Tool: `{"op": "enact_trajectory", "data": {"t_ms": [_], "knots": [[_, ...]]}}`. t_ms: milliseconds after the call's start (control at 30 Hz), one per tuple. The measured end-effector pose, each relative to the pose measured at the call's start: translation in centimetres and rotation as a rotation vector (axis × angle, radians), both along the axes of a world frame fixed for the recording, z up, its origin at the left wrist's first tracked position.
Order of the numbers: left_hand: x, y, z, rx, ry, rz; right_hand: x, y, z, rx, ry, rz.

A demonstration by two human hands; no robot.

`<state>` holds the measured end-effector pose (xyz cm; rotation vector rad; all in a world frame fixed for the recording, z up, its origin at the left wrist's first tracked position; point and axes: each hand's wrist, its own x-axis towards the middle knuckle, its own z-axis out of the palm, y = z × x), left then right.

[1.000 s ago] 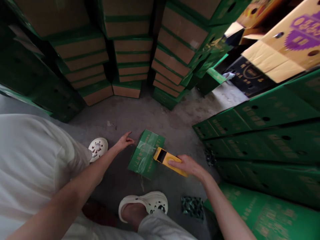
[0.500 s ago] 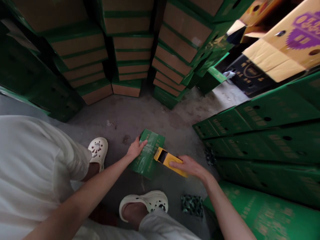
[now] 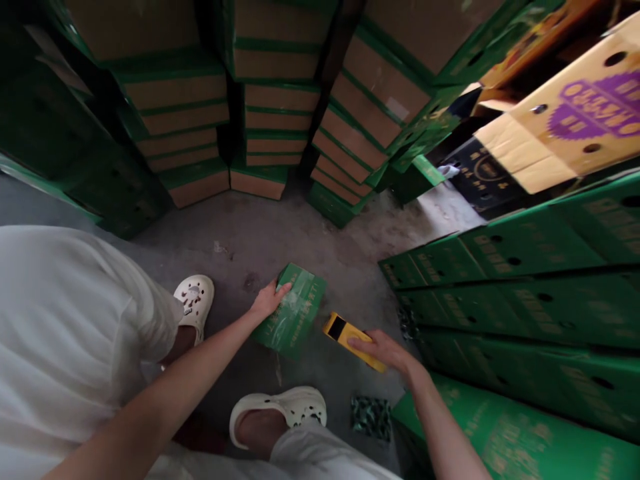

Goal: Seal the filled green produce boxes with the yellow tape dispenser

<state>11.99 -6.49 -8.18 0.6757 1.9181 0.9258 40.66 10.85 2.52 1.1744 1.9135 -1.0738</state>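
A green cardboard box (image 3: 295, 308) with gold lettering and clear tape across its top stands near the floor between my feet. My left hand (image 3: 270, 299) grips its left edge, the thumb lying on the top face. In my right hand (image 3: 377, 348) is a long yellow tool (image 3: 353, 339) with a black patch near its far end; its exact kind is not clear. My thumb presses along the tool's upper side. The tip of the tool is to the right of the box, apart from it by a small gap.
Stacked green-and-brown cartons (image 3: 277, 110) line the far side. Green cartons (image 3: 540, 300) form a wall at right, below a tan carton (image 3: 575, 127) with purple print. White clogs (image 3: 280, 415) are on my feet. A dark patterned packet (image 3: 371, 418) lies on the grey floor (image 3: 240, 233).
My right hand has drawn the yellow tool back from the box's right edge, to the right and slightly nearer me. My left hand still holds the box.
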Motion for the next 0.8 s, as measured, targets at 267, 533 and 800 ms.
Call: {"op": "enact_trajectory", "data": {"t_ms": [267,533,800], "knots": [[-2.8,-0.8,-1.1,0.053,0.017,-0.042,-4.2,-0.4,-2.4,-0.038,0.057,0.099],[-10.6,-3.0,-0.4,-0.095,0.149,0.137,-11.8,-4.4,-1.6,-0.006,0.203,0.111],[-9.8,-1.0,1.4,-0.085,0.237,-0.009,-14.1,-2.7,-1.1,-0.075,0.339,0.238]]}}
